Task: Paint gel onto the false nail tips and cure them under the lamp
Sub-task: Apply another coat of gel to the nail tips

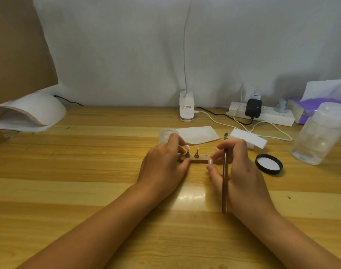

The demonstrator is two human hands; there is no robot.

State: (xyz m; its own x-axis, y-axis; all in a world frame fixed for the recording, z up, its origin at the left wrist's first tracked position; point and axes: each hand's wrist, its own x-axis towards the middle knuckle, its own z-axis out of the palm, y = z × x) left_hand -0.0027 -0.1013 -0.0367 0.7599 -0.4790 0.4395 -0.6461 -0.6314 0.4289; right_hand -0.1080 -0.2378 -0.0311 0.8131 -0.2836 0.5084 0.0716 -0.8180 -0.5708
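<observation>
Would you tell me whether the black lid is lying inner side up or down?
Up: the black lid shows its white lining.

From the nail stand [196,161] gripped in my left hand [161,166] I have open worktop [84,171] leftwards to the curing lamp [30,113]. Near me, my forearms [99,220] and the brush [224,183] handle in my right hand [243,171] intrude. Rightwards a black lid [269,163], a white block [249,139] and a clear bottle [319,136] crowd in. Behind, a small jar [166,132], tissue [196,133] and cables [272,131] bar the way.

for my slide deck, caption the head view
Left hand grips the nail-tip stand; right hand holds a brush beside it.
</observation>
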